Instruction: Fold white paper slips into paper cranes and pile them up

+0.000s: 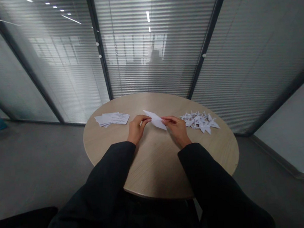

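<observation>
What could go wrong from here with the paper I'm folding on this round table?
The white folded paper sheet seems held above the round light wooden table, pinched at its ends by the left hand and right hand; a crease made in the air may come out crooked. The right hand sits near the pile of small white folded paper figures; a sideways sweep might scatter them.

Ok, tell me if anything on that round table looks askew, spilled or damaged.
Nothing stands out. Left hand and right hand pinch a folded sheet over the table. The stack of sheets is slightly fanned and the pile of folded paper figures is loose, but both lie inside the rim.
</observation>
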A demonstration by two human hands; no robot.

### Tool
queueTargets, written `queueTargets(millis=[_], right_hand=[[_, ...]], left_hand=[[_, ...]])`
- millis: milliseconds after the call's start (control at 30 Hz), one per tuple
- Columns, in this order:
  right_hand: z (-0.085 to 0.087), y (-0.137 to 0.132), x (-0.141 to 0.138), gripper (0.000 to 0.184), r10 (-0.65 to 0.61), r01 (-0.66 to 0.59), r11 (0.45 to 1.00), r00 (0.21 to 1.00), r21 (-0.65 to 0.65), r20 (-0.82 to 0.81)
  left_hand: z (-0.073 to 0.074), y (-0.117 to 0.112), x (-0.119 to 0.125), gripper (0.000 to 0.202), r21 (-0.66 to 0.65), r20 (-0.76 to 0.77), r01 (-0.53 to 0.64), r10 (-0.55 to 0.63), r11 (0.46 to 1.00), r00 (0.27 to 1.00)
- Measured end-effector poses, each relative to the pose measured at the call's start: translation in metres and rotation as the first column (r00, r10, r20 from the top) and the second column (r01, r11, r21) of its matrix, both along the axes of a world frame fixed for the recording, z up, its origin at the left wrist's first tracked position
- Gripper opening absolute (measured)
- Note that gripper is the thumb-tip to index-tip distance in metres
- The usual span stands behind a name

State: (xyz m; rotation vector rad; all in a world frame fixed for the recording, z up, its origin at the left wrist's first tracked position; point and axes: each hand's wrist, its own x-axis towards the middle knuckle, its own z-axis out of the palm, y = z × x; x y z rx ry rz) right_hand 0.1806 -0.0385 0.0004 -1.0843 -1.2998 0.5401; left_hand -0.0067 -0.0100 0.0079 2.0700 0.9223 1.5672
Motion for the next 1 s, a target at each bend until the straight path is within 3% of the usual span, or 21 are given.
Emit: queueTargets(millis=[467,700,1000], right_hand=[[0.005,-0.008,-0.004,0.026,-0.134,0.075,0.975,0.949,0.208,0.286],[0.010,-0.015,-0.007,0.022,-0.148,0.080,0.970,0.943,0.230,0.299],[0.006,-0.010,-0.009,0.020,-0.140,0.088,0.972,0.962,0.220,0.234]], left_hand=[[-0.001,0.001,0.002,0.019,-0.026,0.048,0.051,-0.050,0.998,0.998],[0.002,-0.004,0.004,0.010,-0.026,0.083,0.060,-0.058,0.998,0.995],[-0.002,0.002,0.006,0.016,-0.091,0.209,0.089,-0.068,0.992,0.976]])
